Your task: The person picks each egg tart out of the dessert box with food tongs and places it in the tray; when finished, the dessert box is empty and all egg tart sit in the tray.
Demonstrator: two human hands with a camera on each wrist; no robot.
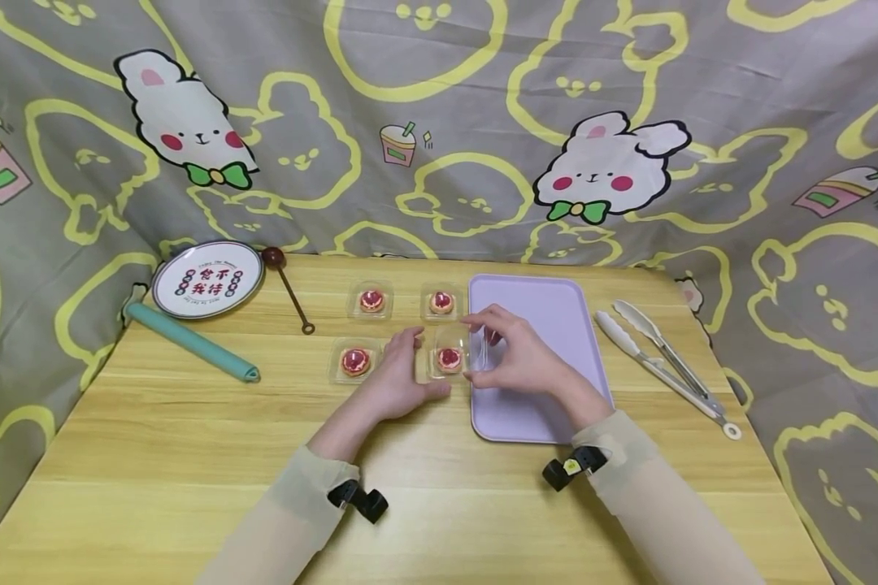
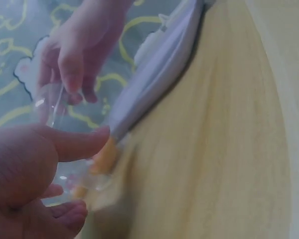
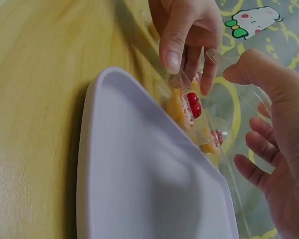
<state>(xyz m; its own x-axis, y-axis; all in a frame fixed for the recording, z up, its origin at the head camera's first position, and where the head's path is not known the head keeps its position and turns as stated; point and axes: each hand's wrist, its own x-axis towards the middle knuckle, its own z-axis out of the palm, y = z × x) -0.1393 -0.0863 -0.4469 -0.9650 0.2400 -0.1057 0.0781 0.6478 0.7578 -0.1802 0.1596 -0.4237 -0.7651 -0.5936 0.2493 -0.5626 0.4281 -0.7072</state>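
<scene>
Near-right tart: tiny thing [image 1: 449, 360] with a golden-yellow crust, white flecks and shiny red round bits on top; it sits just left of the tray, between the two hands
Its box: clear plastic base [image 1: 434, 371] with the tart inside; its clear lid [image 1: 480, 351] is tilted up on the right side, and I can't tell if the two parts are joined
Left hand: spread [image 1: 397, 382], thumb on the near side and fingers farther off, lying around the left side of that base; can't tell how firmly it touches
Right hand: this one [image 1: 523, 353] pinches the clear lid between thumb and fingertips, over the left part of the tray
Other boxes: three more clear ones, a near-left box [image 1: 339, 374], a far-left box [image 1: 354, 313] and a far-right box [image 1: 428, 314], each with one similar red-topped tart in it; plastic's too see-through to say how their lids sit
Tray: lilac [image 1: 530, 418], rounded corners, raised rim, flat on the wooden table [image 1: 424, 520] right of the boxes
Far left: white plate [image 1: 197, 305] with a dark edge and red lettering, teal rod [image 1: 190, 341] on its near side, brown long-handled spoon [image 1: 290, 288] just to its right
Far right: tongs [image 1: 666, 375] with pale tips, spread apart, right of the tray
</scene>
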